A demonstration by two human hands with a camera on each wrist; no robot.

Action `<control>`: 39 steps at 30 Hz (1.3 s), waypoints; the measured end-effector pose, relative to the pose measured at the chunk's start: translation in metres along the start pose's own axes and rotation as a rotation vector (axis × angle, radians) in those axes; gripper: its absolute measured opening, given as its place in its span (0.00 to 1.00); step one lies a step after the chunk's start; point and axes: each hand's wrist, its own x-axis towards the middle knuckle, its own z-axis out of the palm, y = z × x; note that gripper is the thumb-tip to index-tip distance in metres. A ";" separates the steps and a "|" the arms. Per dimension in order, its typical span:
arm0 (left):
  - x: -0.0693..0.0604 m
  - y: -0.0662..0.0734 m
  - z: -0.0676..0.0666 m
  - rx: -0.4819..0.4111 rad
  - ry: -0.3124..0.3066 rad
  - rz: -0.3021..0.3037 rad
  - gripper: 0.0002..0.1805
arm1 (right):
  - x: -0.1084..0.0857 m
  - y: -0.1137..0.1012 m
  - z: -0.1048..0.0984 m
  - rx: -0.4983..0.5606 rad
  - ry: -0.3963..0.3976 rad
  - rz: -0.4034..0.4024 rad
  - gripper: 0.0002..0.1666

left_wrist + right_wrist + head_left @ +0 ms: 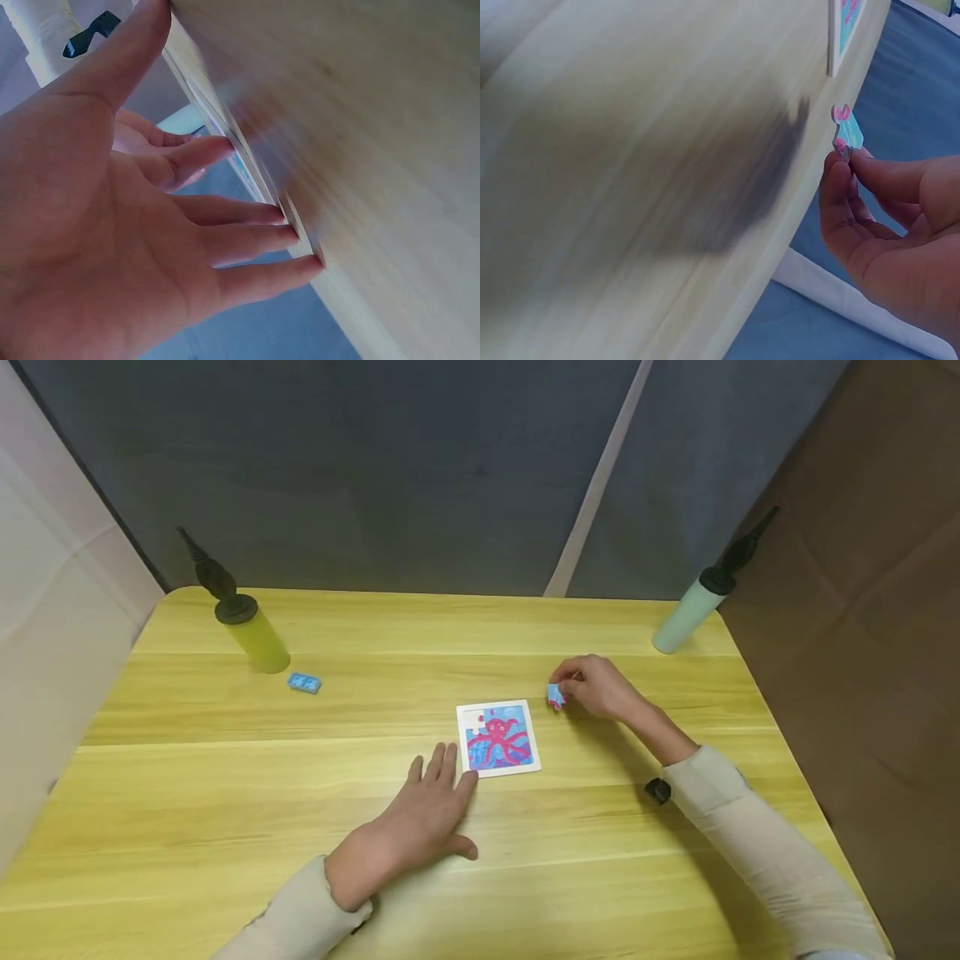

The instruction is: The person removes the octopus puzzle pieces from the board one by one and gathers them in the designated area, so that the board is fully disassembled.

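Note:
A square jigsaw puzzle (498, 739) with a white frame and a pink octopus on blue lies mid-table; a gap shows at its upper left. To the right of the frame, my right hand (600, 687) pinches a blue and pink puzzle piece (555, 695) between thumb and fingers, held just off the table in the right wrist view (847, 131). My left hand (423, 814) lies palm down with fingers spread at the frame's lower left, the index fingertip at its corner. In the left wrist view its straight fingertips (304, 266) touch the tabletop.
A small blue block (303, 682) lies at the left. Near it stands a yellow hand pump (258, 639) with a black top. Another pump, pale green (686, 614), stands at the back right. Dark cloth (375, 477) hangs behind the wooden table (225, 818).

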 end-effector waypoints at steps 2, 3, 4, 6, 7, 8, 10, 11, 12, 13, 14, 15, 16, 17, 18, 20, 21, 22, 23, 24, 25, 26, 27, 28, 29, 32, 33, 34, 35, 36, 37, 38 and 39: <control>0.000 0.000 0.000 -0.002 0.001 -0.003 0.56 | 0.001 0.002 0.001 -0.003 -0.004 0.002 0.10; 0.000 -0.001 -0.001 0.000 0.002 -0.004 0.56 | 0.002 0.003 0.002 -0.004 -0.006 -0.001 0.10; 0.000 -0.001 -0.001 0.001 0.002 -0.004 0.56 | 0.003 0.005 0.002 -0.006 -0.009 -0.004 0.10; 0.001 -0.001 -0.001 0.001 0.003 -0.003 0.55 | 0.005 0.007 0.004 -0.008 -0.013 -0.009 0.09; 0.001 -0.001 -0.001 0.001 0.004 -0.002 0.55 | 0.006 0.008 0.005 -0.006 -0.014 -0.010 0.09; 0.001 -0.001 -0.001 0.002 0.005 0.000 0.56 | 0.007 0.010 0.006 -0.003 -0.017 -0.009 0.09; 0.001 0.000 0.000 0.001 0.005 0.004 0.56 | 0.008 0.012 0.008 -0.003 -0.018 -0.006 0.09; 0.001 0.000 0.000 0.001 0.006 0.006 0.56 | 0.008 0.014 0.010 -0.006 -0.016 -0.008 0.09; 0.001 0.000 0.000 0.003 0.006 0.009 0.56 | 0.009 0.015 0.011 -0.010 -0.013 -0.010 0.08; 0.001 0.001 0.000 0.004 0.006 0.011 0.56 | 0.009 0.016 0.012 -0.014 -0.008 -0.012 0.08; 0.001 0.001 0.000 0.007 0.007 0.013 0.56 | 0.009 0.017 0.013 -0.020 -0.002 -0.014 0.08; 0.002 0.001 0.000 0.008 0.006 0.015 0.56 | 0.009 0.018 0.014 -0.028 0.005 -0.018 0.08; 0.002 0.002 0.000 0.010 0.006 0.015 0.56 | 0.009 0.019 0.015 -0.035 0.013 -0.020 0.08; 0.003 0.002 0.000 0.012 0.007 0.017 0.56 | 0.008 0.020 0.016 -0.041 0.020 -0.022 0.08; 0.003 0.002 0.001 0.013 0.008 0.018 0.56 | 0.008 0.020 0.016 -0.044 0.027 -0.021 0.08; 0.004 0.003 0.001 0.016 0.008 0.018 0.56 | 0.007 0.020 0.016 -0.047 0.035 -0.020 0.08; 0.004 0.003 0.001 0.015 0.007 0.018 0.56 | 0.007 0.020 0.017 -0.048 0.036 -0.022 0.08; 0.004 0.003 0.001 0.016 0.009 0.019 0.56 | 0.007 0.020 0.017 -0.046 0.035 -0.022 0.08; 0.003 0.003 0.000 0.016 0.013 0.021 0.56 | 0.007 0.019 0.017 -0.048 0.033 -0.023 0.08; 0.003 0.003 0.001 0.015 0.013 0.020 0.55 | 0.007 0.018 0.017 -0.049 0.031 -0.023 0.07; 0.002 0.003 0.001 0.014 0.015 0.019 0.55 | 0.007 0.018 0.017 -0.050 0.028 -0.025 0.07; 0.001 0.003 0.001 0.014 0.019 0.019 0.55 | 0.008 0.017 0.017 -0.051 0.023 -0.027 0.07; 0.001 0.003 0.001 0.013 0.023 0.019 0.55 | 0.008 0.016 0.018 -0.055 0.019 -0.029 0.07; 0.000 0.003 0.001 0.014 0.028 0.018 0.54 | 0.009 0.016 0.018 -0.057 0.017 -0.030 0.07; -0.001 0.003 0.001 0.015 0.033 0.017 0.54 | 0.010 0.015 0.018 -0.059 0.015 -0.033 0.07; -0.002 0.002 0.002 0.019 0.040 0.009 0.54 | 0.012 0.010 0.018 -0.059 0.020 -0.046 0.08; -0.003 0.002 0.003 0.019 0.040 0.006 0.54 | 0.012 0.008 0.018 -0.055 0.021 -0.050 0.08; -0.003 0.002 0.003 0.018 0.042 0.004 0.54 | 0.012 0.006 0.018 -0.052 0.024 -0.056 0.08; -0.003 0.002 0.004 0.018 0.044 0.003 0.55 | 0.012 0.003 0.018 -0.047 0.025 -0.062 0.09; -0.004 0.002 0.004 0.017 0.045 0.001 0.55 | 0.012 0.000 0.018 -0.047 0.024 -0.074 0.09; -0.004 0.002 0.005 0.016 0.048 0.002 0.55 | 0.011 -0.003 0.018 -0.045 0.019 -0.084 0.10; -0.004 0.002 0.005 0.016 0.049 0.002 0.55 | 0.011 -0.006 0.019 -0.043 0.010 -0.096 0.11; -0.004 0.002 0.005 0.014 0.049 0.002 0.55 | 0.010 -0.009 0.019 -0.042 0.000 -0.111 0.11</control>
